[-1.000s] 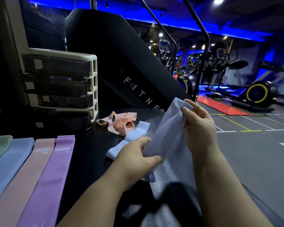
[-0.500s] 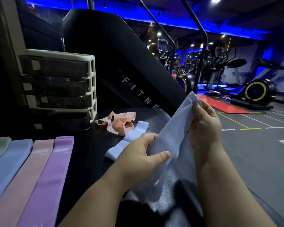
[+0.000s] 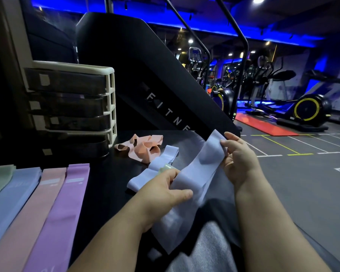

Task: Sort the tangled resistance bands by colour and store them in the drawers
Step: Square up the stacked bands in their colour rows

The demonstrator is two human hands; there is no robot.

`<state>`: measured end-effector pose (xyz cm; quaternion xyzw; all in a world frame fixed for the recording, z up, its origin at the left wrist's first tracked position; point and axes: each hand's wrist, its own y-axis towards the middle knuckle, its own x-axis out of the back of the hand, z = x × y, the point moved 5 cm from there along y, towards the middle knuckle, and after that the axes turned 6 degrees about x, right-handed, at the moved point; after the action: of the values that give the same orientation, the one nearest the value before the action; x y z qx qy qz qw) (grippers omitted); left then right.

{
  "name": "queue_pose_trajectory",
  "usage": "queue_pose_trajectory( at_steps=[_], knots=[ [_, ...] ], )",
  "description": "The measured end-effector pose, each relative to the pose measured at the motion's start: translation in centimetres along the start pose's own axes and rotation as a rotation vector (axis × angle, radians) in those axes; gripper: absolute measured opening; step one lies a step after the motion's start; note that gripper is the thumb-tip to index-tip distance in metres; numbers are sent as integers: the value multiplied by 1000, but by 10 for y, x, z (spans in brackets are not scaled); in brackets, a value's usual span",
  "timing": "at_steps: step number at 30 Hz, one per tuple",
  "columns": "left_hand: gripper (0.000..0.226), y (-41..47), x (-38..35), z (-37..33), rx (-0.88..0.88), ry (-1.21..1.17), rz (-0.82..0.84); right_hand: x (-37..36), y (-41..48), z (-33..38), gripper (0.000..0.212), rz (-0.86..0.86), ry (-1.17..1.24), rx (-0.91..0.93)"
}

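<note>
White capitals reading "F I T N E" run down the sloping black side panel [image 3: 145, 79] of the machine behind the bench, the word cut off at its lower end. Small pale labels on the pink band [image 3: 37, 203], the purple band [image 3: 61, 209] and the drawers [image 3: 71, 103] are too small to read.

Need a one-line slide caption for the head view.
Left hand and right hand hold a pale blue elastic resistance band at the black table, tangled peach bands beyond.
</note>
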<state>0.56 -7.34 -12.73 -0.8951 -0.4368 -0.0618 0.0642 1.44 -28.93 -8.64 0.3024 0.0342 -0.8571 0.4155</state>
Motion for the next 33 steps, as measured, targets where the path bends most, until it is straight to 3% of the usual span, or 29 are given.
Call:
queue_pose_trajectory(
  at_steps=[7, 13, 15, 18, 21, 27, 33],
  knots=[
    [65, 0, -1, 3, 18, 132, 14, 6, 1, -3, 32, 1, -148, 31],
    [44, -3, -6, 9, 133, 131, 98, 12, 6, -7, 31, -35, -168, 27],
    [32, -4, -6, 8, 139, 126, 86, 12, 5, -7, 31, -29, -160, 26],
    [35, -6, -3, 1, 118, 108, 69, 12, 4, -7, 29, -43, -156, 30],
    [18, -11, -2, -6, 94, 97, 67, 16, 6, -8, 29, -63, -165, 21],
    [55, -18, 2, -10, 168, 175, 33, 17, 10, -18, 33, 1, -183, -31],
    [49, -44, 13, -4, 234, 289, -40, -2, -3, -29, 41, 106, -260, -51]
  ],
)
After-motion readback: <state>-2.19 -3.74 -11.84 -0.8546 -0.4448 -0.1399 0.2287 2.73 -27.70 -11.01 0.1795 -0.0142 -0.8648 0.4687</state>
